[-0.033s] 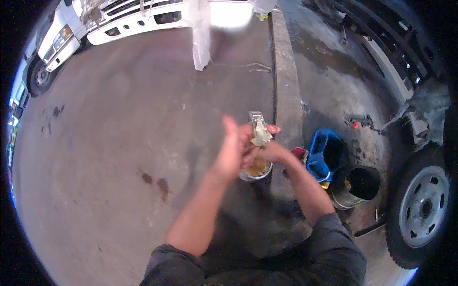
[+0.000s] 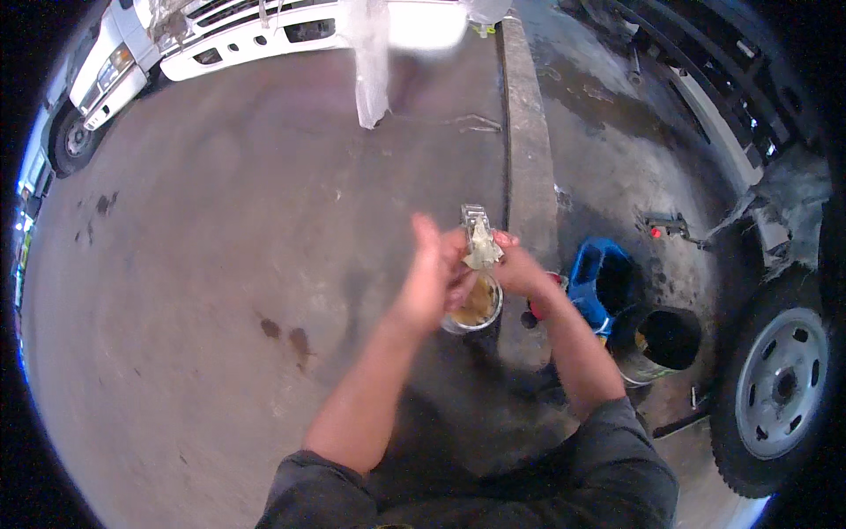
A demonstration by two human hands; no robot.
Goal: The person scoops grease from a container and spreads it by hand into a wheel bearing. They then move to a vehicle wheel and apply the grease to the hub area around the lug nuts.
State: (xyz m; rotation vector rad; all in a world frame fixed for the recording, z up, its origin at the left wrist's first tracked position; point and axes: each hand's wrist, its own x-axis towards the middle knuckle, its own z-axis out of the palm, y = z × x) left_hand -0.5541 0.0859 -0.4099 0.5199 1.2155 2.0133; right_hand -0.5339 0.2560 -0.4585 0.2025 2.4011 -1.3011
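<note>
My left hand has its thumb raised and its other fingers curled around a small silvery piece with a pale, crumpled or smeared patch on it. I cannot make out its kind. On the right side of that piece, my right hand has its fingers closed at the pale patch; whether they grip it or only press on it is unclear. Just below both hands is a round, shiny-rimmed tub with yellowish-brown contents, partly covered by my left fingers.
On my right stand a blue jug-like container, a dark bucket and a small red object. Beyond them is a truck wheel. A concrete kerb runs away from me. A white truck stands ahead.
My right hand has shifted slightly right and up, off the tub, so more of the tub's contents shows. My left hand and the silvery piece stay nearly still.
</note>
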